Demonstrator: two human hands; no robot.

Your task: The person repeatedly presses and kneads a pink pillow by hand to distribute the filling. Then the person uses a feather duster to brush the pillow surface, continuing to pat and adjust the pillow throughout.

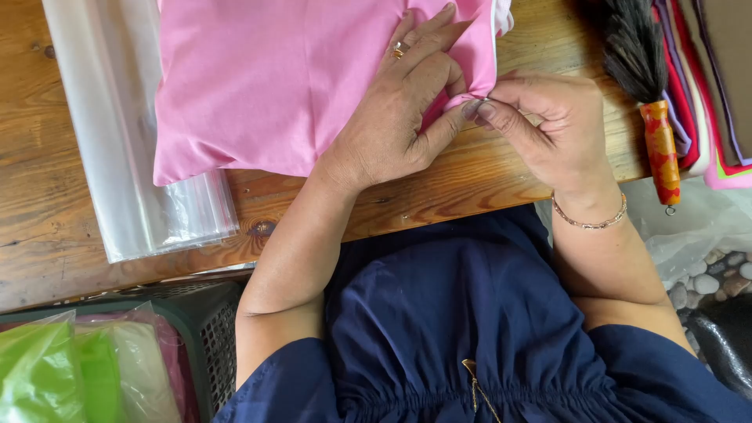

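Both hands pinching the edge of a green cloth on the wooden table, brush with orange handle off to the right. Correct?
Not quite: the cloth is pink, not green, as the head view shows. The rest holds: the left hand and right hand pinch its edge on the wooden table, and the brush with the orange handle lies to the right.

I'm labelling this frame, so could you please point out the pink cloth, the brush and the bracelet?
pink cloth (266, 78), head view, middle of the fabric.
brush (660, 149), head view, on the orange handle.
bracelet (589, 224), head view, chain at the right wrist.
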